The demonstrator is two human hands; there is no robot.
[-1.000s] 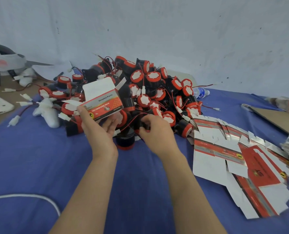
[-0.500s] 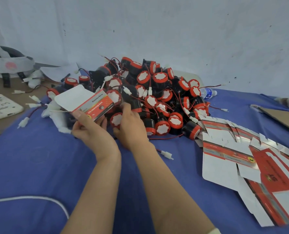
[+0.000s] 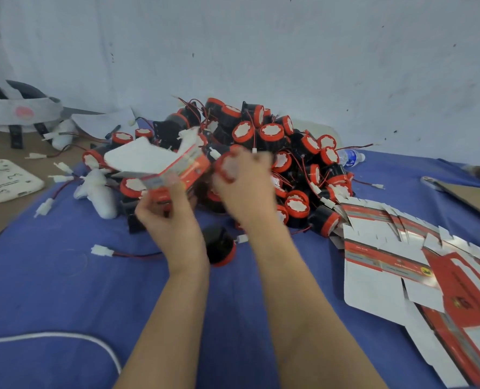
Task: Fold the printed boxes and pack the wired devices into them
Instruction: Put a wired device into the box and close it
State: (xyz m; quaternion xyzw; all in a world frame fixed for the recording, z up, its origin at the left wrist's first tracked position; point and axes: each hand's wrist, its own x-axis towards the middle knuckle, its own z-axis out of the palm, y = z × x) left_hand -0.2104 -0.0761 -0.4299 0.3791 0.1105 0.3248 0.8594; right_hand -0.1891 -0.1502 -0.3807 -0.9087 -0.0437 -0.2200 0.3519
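My left hand (image 3: 171, 217) grips a folded red-and-white printed box (image 3: 174, 167), open flap pointing left, in front of the pile. My right hand (image 3: 244, 189) holds a black device with a red-rimmed white face (image 3: 229, 167) right beside the box's open end. Both are motion-blurred. Behind them lies a large pile of the same wired devices (image 3: 283, 153). One black device (image 3: 219, 244) lies alone on the blue cloth between my wrists, its red-black wire and white plug (image 3: 102, 251) trailing left.
Flat unfolded box blanks (image 3: 396, 273) are spread at the right on the blue cloth (image 3: 64, 290). A cardboard sheet (image 3: 469, 197) sits far right, a water bottle (image 3: 351, 157) behind the pile, a white tray (image 3: 3, 179) and a strap at left, a white cord (image 3: 50, 336) near front-left.
My right hand has lifted a device from the pile and brought it up to the box. The left hand tilted the box; a device dropped onto the cloth between my wrists.
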